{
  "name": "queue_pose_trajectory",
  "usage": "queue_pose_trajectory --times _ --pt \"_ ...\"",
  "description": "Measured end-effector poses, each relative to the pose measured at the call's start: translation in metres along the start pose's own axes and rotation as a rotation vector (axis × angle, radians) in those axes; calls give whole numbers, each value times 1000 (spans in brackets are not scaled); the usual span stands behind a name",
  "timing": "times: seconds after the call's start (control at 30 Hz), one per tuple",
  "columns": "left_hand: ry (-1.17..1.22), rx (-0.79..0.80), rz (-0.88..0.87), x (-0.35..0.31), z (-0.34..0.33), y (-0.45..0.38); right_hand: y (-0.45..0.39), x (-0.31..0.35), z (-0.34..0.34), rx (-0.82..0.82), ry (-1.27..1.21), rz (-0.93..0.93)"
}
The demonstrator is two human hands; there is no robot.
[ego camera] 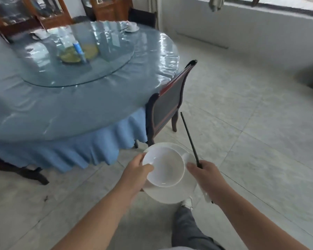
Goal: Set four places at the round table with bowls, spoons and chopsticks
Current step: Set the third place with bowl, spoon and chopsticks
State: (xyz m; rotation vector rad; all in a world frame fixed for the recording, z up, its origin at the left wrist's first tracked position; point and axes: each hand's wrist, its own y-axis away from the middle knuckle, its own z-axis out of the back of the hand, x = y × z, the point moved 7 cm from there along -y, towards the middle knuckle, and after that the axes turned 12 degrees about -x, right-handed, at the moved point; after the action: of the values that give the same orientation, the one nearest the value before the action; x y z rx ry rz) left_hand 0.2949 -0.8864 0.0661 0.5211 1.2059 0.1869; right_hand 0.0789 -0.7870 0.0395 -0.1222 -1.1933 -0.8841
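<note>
My left hand (136,168) grips a white bowl (163,167) stacked on a white plate (172,193), thumb over the bowl's rim. My right hand (203,173) holds black chopsticks (189,139) that point up and away, and a white spoon (187,157) lies by its fingers at the bowl's right edge. I stand on the floor, apart from the round table (76,109) with its blue cloth and clear cover. On the far side of the table sits another white bowl on a plate (132,27).
A glass turntable (101,69) in the table's middle carries yellow dishes and a blue bottle (79,49). A dark wooden chair (170,103) is pushed in at the table's right edge. Grey tiled floor (251,123) spreads to the right; wooden cabinets stand behind the table.
</note>
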Motion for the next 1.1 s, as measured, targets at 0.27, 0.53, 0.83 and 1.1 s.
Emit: queue_pose_trajectory --times 0.27,0.53,0.83,1.1 --pt "146 -171 48 -86 -24 -114 -169 98 -25 119 112 121" --pt "244 -295 104 -150 -27 -208 -289 185 -59 234 205 218" --pt "268 -294 77 -204 -18 -358 -417 258 -119 249 287 216" --pt "282 -364 74 -254 -28 -469 -552 316 -166 291 473 314"
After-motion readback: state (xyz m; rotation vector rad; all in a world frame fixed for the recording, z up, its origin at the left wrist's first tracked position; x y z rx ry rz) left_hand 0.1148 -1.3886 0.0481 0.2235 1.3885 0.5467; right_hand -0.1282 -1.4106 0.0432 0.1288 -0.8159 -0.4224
